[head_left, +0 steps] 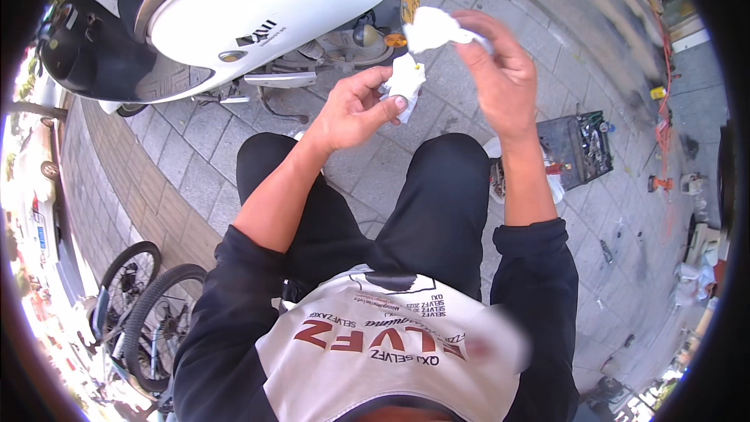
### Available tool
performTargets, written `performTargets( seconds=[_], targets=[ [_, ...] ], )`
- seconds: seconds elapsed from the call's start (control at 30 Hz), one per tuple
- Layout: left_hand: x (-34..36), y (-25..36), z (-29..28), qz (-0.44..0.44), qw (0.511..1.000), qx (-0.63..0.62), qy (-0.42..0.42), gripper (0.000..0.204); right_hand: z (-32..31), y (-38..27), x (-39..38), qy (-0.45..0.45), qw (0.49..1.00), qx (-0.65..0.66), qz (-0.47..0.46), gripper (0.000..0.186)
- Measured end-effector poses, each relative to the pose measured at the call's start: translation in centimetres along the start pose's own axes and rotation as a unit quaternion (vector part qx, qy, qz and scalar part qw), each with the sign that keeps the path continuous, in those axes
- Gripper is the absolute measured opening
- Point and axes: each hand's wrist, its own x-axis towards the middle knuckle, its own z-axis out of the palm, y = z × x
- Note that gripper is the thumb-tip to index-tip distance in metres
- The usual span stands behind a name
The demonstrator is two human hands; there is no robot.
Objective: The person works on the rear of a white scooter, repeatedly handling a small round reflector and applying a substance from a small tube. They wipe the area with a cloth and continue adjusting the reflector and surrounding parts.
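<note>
My left hand (pixel 355 109) pinches a small, crumpled white tissue pack (pixel 406 78) between thumb and fingers, in front of my knees. A yellow-green spot shows near its top. Just above and to the right, my right hand (pixel 504 82) has its fingers closed on a white tissue (pixel 432 30), which is bunched up and sticks out toward the left. The tissue and the pack appear apart, with a narrow gap between them. My legs are bent, and both forearms reach forward over the paving.
A white scooter (pixel 266 19) stands close by at the upper left. To the right, an open tool case (pixel 574 152) lies on the paving (pixel 461 109). Bicycles (pixel 160 320) stand at the lower left. An orange cable (pixel 664 129) runs along the right side.
</note>
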Motion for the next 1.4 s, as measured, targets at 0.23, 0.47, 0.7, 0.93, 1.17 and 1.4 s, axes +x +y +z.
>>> performTargets(
  seconds=[0.23,0.47,0.7,0.93,1.17,1.4],
  targets=[
    [-2.7,0.0,-0.7,0.071,0.995,-0.067,0.022,0.038,3.1,-6.6,-2.4,-0.269,0.941,-0.19,-0.084,0.031],
    [-4.6,1.4,-1.4,0.12,0.992,0.045,0.02,0.04,6.5,-5.0,-4.8,-0.113,0.993,-0.019,0.039,0.024],
    [-5.1,1.5,1.0,0.117,0.991,-0.039,0.053,0.047,7.5,-4.7,-6.9,-0.089,0.991,-0.066,0.073,0.04],
    [-5.0,2.6,5.1,0.043,0.92,-0.384,-0.062,0.07,5.7,-6.5,-8.9,0.056,0.988,-0.138,0.04,0.035],
    [-1.3,0.2,9.1,-0.046,0.919,-0.392,-0.003,0.033,0.6,-7.6,-11.0,-0.027,0.945,-0.324,0.017,0.049],
    [-0.1,-2.4,8.4,-0.204,0.916,-0.319,-0.131,0.04,-2.9,-7.7,-13.3,-0.087,0.962,-0.211,0.147,0.072]
  ],
)
